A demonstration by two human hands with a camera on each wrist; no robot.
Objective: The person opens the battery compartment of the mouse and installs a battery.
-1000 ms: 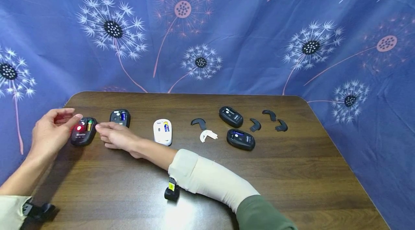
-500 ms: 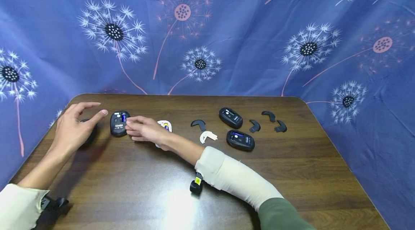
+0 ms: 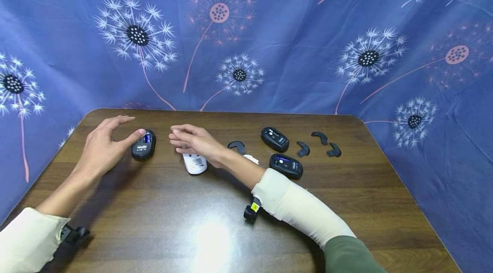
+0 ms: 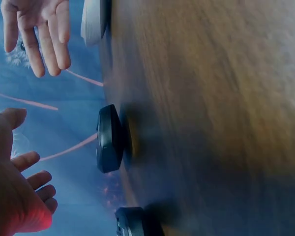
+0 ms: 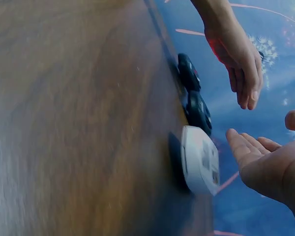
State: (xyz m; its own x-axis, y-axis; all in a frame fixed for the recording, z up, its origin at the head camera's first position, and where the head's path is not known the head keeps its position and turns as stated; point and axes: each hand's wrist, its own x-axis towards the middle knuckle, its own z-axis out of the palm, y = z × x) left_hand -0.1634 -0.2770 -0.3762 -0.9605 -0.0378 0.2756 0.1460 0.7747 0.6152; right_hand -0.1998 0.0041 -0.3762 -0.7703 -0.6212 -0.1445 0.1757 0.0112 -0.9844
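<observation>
Fingers extended and thumb apart, my left hand hovers at the left of the table and holds nothing. Its thumb overlaps an upturned black computer mouse with a blue battery inside. Another black mouse is hidden behind the left hand in the head view but shows in both wrist views. My right hand, fingers straight and together, holds nothing. It is over the upturned white mouse and hides its upper part. In the right wrist view, a gap separates the right hand from the white mouse.
Two more upturned black mice lie right of centre, one in front of the other. Several black curved battery covers are spread around them. A white cover is partly hidden by the right wrist. A dandelion-patterned blue cloth hangs behind the table.
Both hands have moved rightward: the left from the far-left mouse toward the second black one, the right from between those two to the white mouse. The mice stay where they were.
</observation>
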